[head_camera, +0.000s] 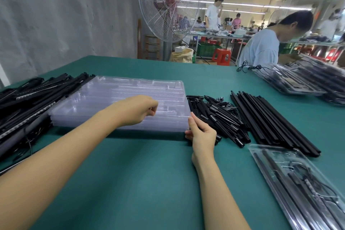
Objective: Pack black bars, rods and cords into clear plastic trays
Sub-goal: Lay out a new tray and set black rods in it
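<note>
Tray stack (130, 89) on desk (130, 183) between bars (28, 95) and rods (224, 115), parts within our reach. Both grips narrow: right hand (201, 134) pinches stack's near corner, left hand (134, 110) its top. Likely peeling one tray off.

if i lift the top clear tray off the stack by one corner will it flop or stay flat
Likely it sags some: the tray looks thin, clear moulded plastic, though its long channels should stiffen it. Probably very light for its size. It may stick to the trays nested tightly beneath it.
</note>
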